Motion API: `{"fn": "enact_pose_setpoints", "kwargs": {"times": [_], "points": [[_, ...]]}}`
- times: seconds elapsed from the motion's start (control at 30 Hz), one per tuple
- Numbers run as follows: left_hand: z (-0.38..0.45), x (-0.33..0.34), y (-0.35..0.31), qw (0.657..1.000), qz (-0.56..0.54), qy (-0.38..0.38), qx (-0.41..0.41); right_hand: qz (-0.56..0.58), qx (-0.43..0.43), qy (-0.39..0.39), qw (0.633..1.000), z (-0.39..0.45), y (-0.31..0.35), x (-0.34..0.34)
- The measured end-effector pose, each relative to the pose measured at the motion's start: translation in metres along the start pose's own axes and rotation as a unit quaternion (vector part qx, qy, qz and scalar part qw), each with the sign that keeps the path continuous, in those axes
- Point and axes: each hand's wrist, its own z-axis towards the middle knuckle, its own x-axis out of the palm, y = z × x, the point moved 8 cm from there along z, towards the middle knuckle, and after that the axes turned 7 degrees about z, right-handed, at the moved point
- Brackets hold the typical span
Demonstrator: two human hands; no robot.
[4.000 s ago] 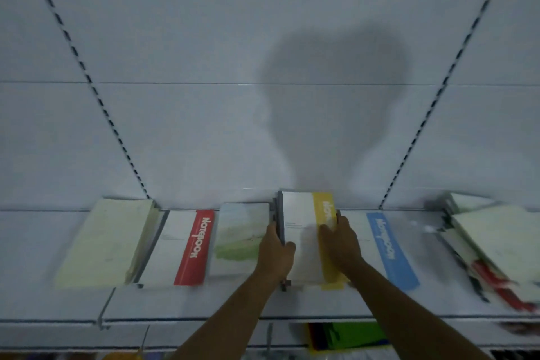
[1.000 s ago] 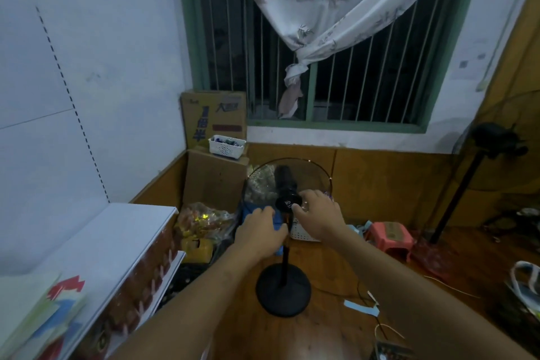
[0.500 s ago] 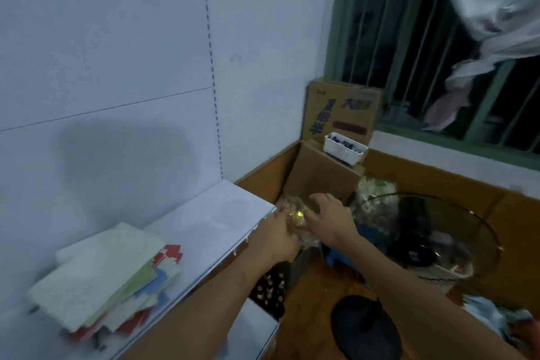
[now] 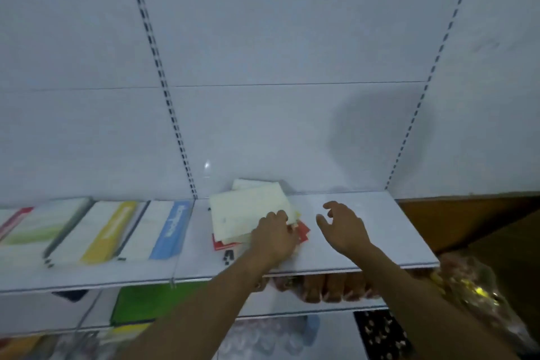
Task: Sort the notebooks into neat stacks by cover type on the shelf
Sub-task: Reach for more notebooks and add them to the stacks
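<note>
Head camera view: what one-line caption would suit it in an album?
Left hand on a messy notebook pile, right hand open above the white shelf, sorted notebooks alongside.

The shelf (image 4: 365, 242) looks smooth, faintly glossy white; the notebooks (image 4: 248, 213) have matt paper covers; the back panel (image 4: 292, 38) is smooth white.

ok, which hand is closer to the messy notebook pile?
Left. The left hand rests on the messy notebook pile's right front corner; the right hand hovers open over bare shelf to the pile's right, apart from it.
</note>
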Motion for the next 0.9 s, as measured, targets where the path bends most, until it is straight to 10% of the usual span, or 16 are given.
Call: {"fn": "enact_pose_setpoints", "kwargs": {"times": [0.37,0.9], "points": [[0.032,-0.037,0.126,0.992,0.061,-0.055,-0.091,-0.015,-0.005,0.109,0.994,0.034,0.066,0.113],[0.105,-0.032,0.154,0.988,0.129,0.086,-0.024,-0.091,0.079,0.147,0.982,0.059,0.066,0.140]]}}
